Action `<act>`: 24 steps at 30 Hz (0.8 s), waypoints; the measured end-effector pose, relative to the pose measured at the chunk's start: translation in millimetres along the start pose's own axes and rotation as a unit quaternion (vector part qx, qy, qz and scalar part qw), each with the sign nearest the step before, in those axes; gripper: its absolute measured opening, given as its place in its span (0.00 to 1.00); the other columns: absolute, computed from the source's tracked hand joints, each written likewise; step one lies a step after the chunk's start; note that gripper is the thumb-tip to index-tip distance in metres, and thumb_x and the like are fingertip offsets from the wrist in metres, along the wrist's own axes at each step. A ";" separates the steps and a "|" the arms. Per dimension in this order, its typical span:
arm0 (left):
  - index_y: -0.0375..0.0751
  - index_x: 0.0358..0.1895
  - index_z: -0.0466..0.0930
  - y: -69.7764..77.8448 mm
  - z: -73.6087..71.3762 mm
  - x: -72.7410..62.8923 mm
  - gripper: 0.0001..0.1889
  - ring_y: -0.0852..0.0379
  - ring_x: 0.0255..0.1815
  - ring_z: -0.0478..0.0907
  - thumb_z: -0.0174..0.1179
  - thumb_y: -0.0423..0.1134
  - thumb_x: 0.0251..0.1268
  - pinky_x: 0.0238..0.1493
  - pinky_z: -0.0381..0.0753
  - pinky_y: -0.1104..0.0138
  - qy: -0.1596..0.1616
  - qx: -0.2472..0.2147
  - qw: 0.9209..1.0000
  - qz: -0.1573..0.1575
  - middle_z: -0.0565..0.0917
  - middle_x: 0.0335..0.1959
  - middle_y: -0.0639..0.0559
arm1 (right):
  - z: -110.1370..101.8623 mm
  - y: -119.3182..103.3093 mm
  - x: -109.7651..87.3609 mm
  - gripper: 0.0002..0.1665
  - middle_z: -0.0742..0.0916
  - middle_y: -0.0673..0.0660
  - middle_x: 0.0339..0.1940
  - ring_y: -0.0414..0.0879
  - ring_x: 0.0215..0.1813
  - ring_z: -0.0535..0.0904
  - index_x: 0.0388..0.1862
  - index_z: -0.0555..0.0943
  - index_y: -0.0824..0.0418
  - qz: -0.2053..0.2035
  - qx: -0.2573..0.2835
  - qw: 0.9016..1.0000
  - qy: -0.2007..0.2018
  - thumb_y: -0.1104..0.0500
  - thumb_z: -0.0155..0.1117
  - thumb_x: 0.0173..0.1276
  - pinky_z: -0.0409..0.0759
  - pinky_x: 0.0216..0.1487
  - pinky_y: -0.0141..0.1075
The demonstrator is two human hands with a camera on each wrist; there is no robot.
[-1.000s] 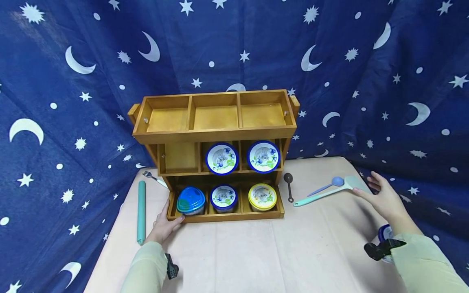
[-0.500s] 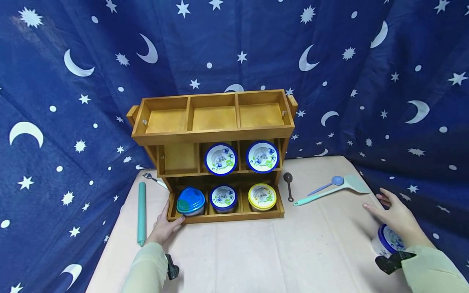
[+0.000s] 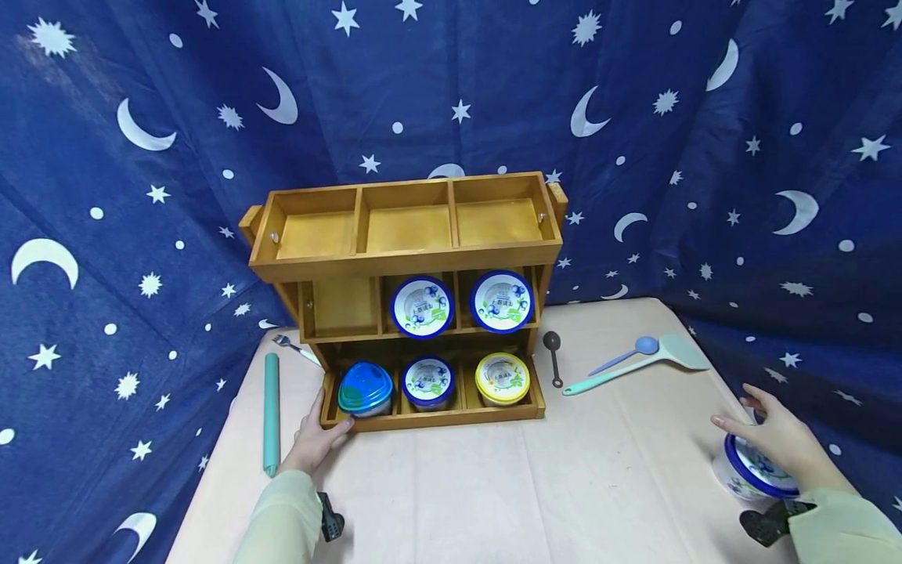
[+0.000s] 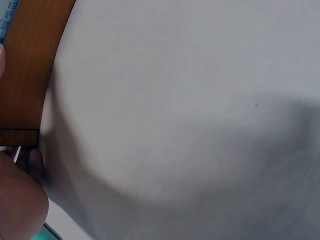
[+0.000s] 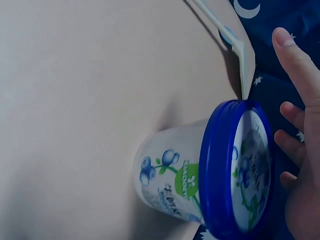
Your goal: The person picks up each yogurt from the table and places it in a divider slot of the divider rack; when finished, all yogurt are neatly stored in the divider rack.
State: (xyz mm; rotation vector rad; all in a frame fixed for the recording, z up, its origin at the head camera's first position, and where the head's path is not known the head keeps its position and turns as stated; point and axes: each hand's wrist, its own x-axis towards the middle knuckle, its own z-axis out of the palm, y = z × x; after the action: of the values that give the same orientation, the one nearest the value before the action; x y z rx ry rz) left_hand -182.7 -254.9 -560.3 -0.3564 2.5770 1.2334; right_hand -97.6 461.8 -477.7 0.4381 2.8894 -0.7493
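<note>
At the front left corner of the three-tier wooden rack (image 3: 437,421), my left hand (image 3: 312,442) holds the bottom tray, its thumb on the front edge and its fingers along the side. The left wrist view shows the tray's wooden wall (image 4: 31,65) between thumb and fingers. Over on the right, my right hand (image 3: 785,435) is spread above a white tub with a blue lid (image 3: 736,478), holding nothing. From the right wrist, the fingers (image 5: 290,145) appear just beyond the tub's lid (image 5: 255,170), which bears a blueberry print.
Blue-lidded tubs (image 3: 423,307) and a yellow-lidded tub (image 3: 503,379) sit in the rack, beside a blue rounded-triangular container (image 3: 366,388). Right of it lie a dark spoon (image 3: 553,356), a blue spoon (image 3: 627,356) and a mint spatula (image 3: 651,360). A teal roll (image 3: 272,415) and fork (image 3: 296,346) lie left.
My right hand has moved toward the front right, away from the spatula and over the blue-lidded tub, which shows more now. My left hand stays at the rack's corner.
</note>
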 end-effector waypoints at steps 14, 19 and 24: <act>0.53 0.75 0.29 2.3 0.2 -1.8 0.55 0.25 0.65 0.44 0.59 0.63 0.55 0.61 0.44 0.34 -0.001 0.006 1.000 0.002 0.44 0.70 0.27 | 16.4 12.7 1.1 0.65 0.62 0.83 0.59 0.83 0.55 0.55 0.70 0.44 0.75 -0.006 -0.041 0.999 -0.030 0.29 0.59 0.57 0.51 0.45 0.78; 0.54 0.75 0.30 2.0 0.0 -1.3 0.55 0.26 0.66 0.44 0.59 0.64 0.55 0.62 0.45 0.34 0.001 0.011 1.000 0.003 0.45 0.71 0.28 | 22.6 5.0 -1.8 0.63 0.60 0.82 0.62 0.86 0.54 0.52 0.71 0.47 0.71 -0.018 -0.042 0.999 -0.017 0.30 0.60 0.55 0.47 0.41 0.80; 0.53 0.75 0.30 1.7 0.2 -1.4 0.55 0.25 0.66 0.45 0.59 0.64 0.55 0.62 0.45 0.35 0.001 0.016 1.000 0.005 0.45 0.71 0.28 | 28.2 -5.4 -0.3 0.62 0.62 0.81 0.62 0.84 0.56 0.54 0.70 0.50 0.71 -0.039 -0.037 0.999 0.001 0.32 0.64 0.54 0.50 0.43 0.77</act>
State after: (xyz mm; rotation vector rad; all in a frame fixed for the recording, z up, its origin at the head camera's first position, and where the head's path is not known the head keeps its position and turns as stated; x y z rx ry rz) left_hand -182.0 -253.6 -558.7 -0.3393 2.5998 1.1929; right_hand -97.6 443.4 -499.7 0.3203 2.9396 -0.6505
